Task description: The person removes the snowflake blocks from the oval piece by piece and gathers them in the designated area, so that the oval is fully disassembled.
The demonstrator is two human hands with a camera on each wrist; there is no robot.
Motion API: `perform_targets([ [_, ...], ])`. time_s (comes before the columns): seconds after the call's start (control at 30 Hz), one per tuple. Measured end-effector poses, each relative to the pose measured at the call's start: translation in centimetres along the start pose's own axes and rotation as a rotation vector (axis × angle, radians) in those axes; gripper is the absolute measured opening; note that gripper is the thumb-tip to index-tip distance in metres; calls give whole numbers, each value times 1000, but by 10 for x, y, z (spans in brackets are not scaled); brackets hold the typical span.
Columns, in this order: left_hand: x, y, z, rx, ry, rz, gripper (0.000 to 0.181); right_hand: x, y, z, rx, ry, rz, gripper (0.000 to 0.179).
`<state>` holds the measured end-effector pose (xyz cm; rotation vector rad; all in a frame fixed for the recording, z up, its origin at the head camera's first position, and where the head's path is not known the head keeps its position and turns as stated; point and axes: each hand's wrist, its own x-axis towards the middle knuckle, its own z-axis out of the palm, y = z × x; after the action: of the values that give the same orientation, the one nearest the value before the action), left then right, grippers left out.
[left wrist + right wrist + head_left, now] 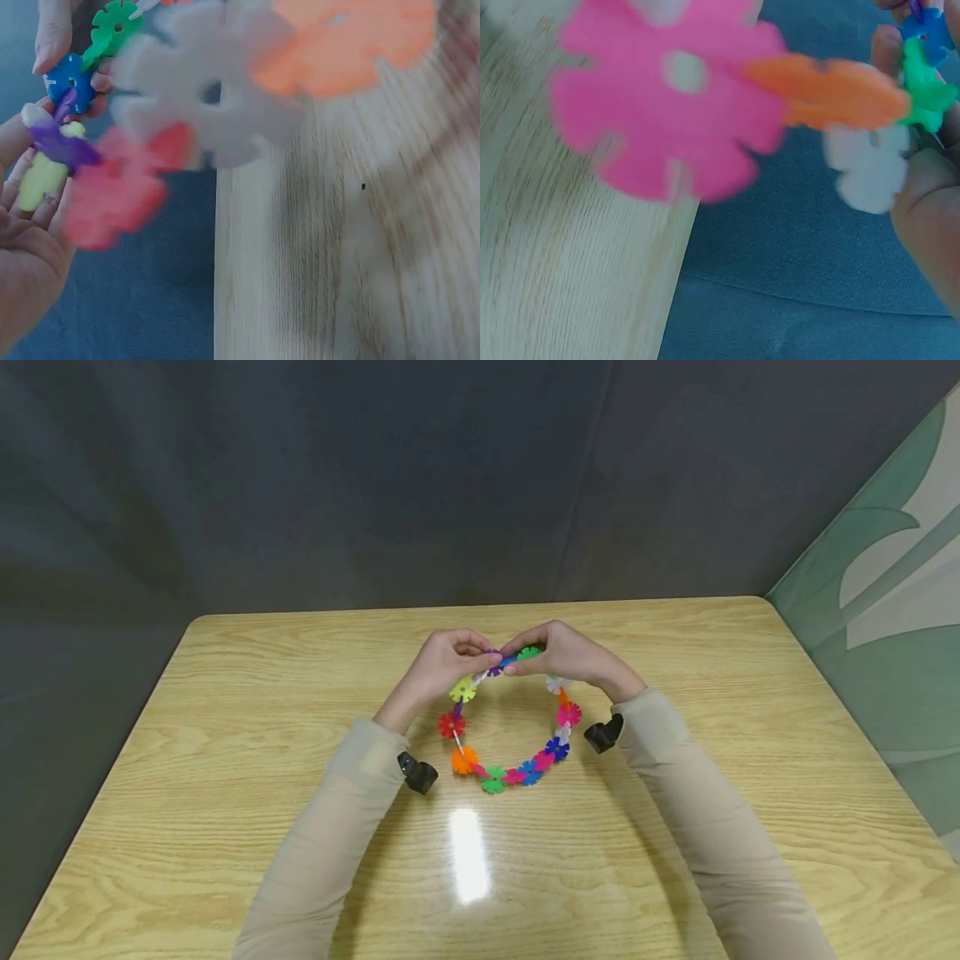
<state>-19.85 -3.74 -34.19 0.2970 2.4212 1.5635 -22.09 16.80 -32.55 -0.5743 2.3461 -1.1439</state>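
Observation:
A ring of brightly coloured, notched flower-shaped plastic discs, slotted edge to edge, hangs between both hands over the table. My left hand (pixel 444 664) pinches a purple disc (pixel 64 144) at the ring's far side. Beside it, my right hand (pixel 573 653) grips a blue disc (pixel 70 81) between thumb and fingers. In the left wrist view the purple and blue discs meet edge to edge. A green disc (pixel 529 653) adjoins the blue one at the right hand. The near side of the loop includes an orange disc (pixel 464 761) and another green disc (pixel 493 780).
The wood-grain table (pixel 225 827) extends around the ring on all sides. Behind its far edge stands a dark fabric partition (pixel 375 485). A green and white patterned panel (pixel 892 577) borders the right side. Small black wrist cameras (pixel 417 773) sit on both sleeves.

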Motion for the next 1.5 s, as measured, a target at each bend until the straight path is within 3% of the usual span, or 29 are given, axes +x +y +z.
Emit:
perform_targets([
  [0.37,2,1,6,31,-10,41,25,-1,1,2,-14,-39,-57,30],
  [0.67,2,0,9,39,-22,41,24,-2,3,4,-22,-32,-3,32],
  [0.83,2,0,10,28,-35,47,23,-3,4,4,-39,-48,-46,29],
  [1.1,1,1,12,18,8,-4,26,-3,2,3,-49,-22,-22,32],
  [1.5,-1,1,10,61,27,12,24,-4,2,2,-9,-31,-35,30],
])
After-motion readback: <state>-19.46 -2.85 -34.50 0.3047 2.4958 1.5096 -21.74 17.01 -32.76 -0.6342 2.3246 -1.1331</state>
